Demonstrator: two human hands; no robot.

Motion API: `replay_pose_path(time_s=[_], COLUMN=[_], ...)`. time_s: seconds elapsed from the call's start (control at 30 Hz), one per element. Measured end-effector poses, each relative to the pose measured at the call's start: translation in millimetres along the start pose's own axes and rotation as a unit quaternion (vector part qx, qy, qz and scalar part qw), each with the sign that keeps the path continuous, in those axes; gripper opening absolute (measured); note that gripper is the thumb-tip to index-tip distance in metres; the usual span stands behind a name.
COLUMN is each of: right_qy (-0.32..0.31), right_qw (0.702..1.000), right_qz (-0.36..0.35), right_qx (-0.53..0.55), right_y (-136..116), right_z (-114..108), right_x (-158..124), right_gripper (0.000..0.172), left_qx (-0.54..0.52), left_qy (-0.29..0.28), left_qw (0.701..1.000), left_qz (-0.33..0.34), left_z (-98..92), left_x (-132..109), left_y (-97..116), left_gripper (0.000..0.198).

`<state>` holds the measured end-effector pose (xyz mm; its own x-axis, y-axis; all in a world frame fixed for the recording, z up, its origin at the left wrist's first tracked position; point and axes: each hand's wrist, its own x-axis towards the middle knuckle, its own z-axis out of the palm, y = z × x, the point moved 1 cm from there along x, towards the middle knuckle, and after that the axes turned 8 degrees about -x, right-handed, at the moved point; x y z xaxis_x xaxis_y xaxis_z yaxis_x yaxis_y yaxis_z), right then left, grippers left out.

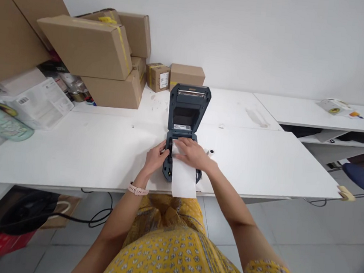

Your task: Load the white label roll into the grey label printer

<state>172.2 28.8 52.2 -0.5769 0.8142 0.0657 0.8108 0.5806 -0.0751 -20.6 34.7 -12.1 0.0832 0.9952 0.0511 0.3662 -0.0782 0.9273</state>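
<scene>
A dark grey label printer [189, 107] stands on the white table with its lid raised and tilted back. From its inside a strip of white label paper [184, 179] runs forward and hangs over the table's front edge. My left hand [156, 156] grips the printer's left side, thumb at the inner edge and fingers partly hidden. Across the paper inside the printer lies my right hand [193, 154], its fingers stretched out and pointing left. Whether a paper roll sits under that hand cannot be seen. A small white roll [211, 152] is just right of the printer, partly behind my right wrist.
Cardboard boxes [90, 50] are stacked at the back left, with two smaller boxes [187, 74] behind the printer. White packages [43, 104] and a mint-green bottle [3, 121] occupy the left end. On the right are a lower shelf [345, 143] and a dark blue seat [363, 179].
</scene>
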Motion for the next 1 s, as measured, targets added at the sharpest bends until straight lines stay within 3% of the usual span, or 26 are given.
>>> replay_pose_path(time_s=[0.13, 0.27, 0.8, 1.0], right_qy=[0.062, 0.076, 0.109, 0.091], right_qw=[0.997, 0.997, 0.992, 0.994], right_qz=[-0.032, -0.017, 0.026, 0.018], right_qx=[0.028, 0.021, 0.065, 0.058], right_y=[-30.0, -52.7, -62.5, -58.3], right_z=[6.9, 21.3, 35.9, 35.4], right_x=[-56.8, -82.4, -78.4, -85.1], right_gripper=[0.044, 0.044, 0.046, 0.047], left_qx=[0.015, 0.018, 0.02, 0.018], left_qy=[0.006, 0.01, 0.027, 0.032], left_qw=[1.0, 1.0, 0.999, 0.999], left_qz=[-0.005, -0.005, -0.029, -0.031], left_z=[0.3, 2.3, 7.3, 8.4], left_x=[-0.8, -0.2, -2.4, -5.2], left_y=[0.4, -0.5, 3.8, 7.9], left_gripper=[0.054, 0.054, 0.053, 0.054])
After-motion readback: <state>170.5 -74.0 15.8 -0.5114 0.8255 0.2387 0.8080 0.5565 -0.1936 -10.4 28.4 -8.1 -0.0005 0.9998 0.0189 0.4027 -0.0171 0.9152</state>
